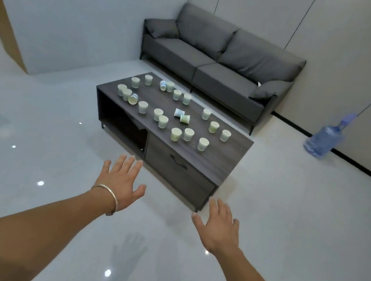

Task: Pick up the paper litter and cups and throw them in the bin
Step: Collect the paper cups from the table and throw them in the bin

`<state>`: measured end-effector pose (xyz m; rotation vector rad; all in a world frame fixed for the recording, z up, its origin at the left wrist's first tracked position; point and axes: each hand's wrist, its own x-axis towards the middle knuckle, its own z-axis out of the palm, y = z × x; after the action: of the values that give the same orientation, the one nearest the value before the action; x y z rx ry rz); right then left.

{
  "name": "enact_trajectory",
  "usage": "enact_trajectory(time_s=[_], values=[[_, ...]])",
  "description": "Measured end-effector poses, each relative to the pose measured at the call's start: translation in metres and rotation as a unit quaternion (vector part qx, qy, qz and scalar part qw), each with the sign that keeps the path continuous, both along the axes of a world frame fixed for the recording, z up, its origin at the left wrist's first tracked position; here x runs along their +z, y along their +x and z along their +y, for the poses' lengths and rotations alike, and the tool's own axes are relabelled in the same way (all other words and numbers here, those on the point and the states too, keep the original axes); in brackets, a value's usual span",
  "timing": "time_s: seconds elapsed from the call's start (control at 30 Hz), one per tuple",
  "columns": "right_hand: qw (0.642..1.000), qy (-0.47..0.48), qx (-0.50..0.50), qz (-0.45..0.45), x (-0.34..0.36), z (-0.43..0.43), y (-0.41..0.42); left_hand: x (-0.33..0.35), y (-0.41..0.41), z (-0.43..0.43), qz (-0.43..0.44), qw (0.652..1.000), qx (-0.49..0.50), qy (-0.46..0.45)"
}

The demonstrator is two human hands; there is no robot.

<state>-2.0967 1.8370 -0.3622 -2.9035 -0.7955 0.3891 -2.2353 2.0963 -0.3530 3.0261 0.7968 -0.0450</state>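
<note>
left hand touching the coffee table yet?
Apart. In the head view the left hand hovers open over the floor, and a strip of bare floor shows between its fingertips and the coffee table. No cup is held.

Twenty paper cups [188, 134] on one coffee table [228, 169]
Sixteen standing, four tipped on their sides, and beyond them I count one grey sofa [207, 65], two cushions [162, 28], one blue water jug [323, 141]

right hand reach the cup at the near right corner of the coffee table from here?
Probably not yet. The right hand is open and empty over bare floor, short of the coffee table; the cup stands further in. Nothing blocks the way, but a step closer looks needed.
</note>
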Motion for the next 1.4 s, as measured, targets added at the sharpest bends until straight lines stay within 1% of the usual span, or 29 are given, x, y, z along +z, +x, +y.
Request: enact_trajectory(time_s=[0.1,0.23,0.4,0.53,0.7,0.9,1.1,1.3,1.4], values=[[1.000,-0.001,-0.001,0.003,-0.001,0.055,0.025,0.008,0.029,0.055,0.011,1.000,-0.005,-0.010],[1.000,-0.004,-0.010,0.008,0.001,0.098,0.056,0.014,0.076,0.102,0.010,1.000,-0.020,-0.021],[0.999,-0.003,-0.033,0.021,-0.006,0.135,0.120,0.007,0.158,0.132,0.007,0.997,-0.056,-0.050],[0.999,-0.005,-0.039,0.026,-0.024,0.167,0.187,-0.002,0.231,0.152,0.042,0.993,-0.087,-0.061],[0.996,0.014,-0.060,0.064,-0.043,0.214,0.272,-0.006,0.316,0.187,0.078,0.990,-0.103,-0.058],[0.995,0.001,-0.070,0.076,-0.046,0.238,0.351,-0.012,0.408,0.211,0.090,0.984,-0.137,-0.074],[0.990,-0.001,-0.102,0.101,-0.066,0.267,0.427,-0.040,0.502,0.243,0.106,0.975,-0.180,-0.073],[0.976,-0.021,-0.169,0.133,-0.106,0.305,0.482,-0.090,0.603,0.279,0.153,0.953,-0.244,-0.093],[0.971,-0.024,-0.185,0.153,-0.134,0.325,0.507,-0.119,0.643,0.292,0.175,0.942,-0.269,-0.093]])
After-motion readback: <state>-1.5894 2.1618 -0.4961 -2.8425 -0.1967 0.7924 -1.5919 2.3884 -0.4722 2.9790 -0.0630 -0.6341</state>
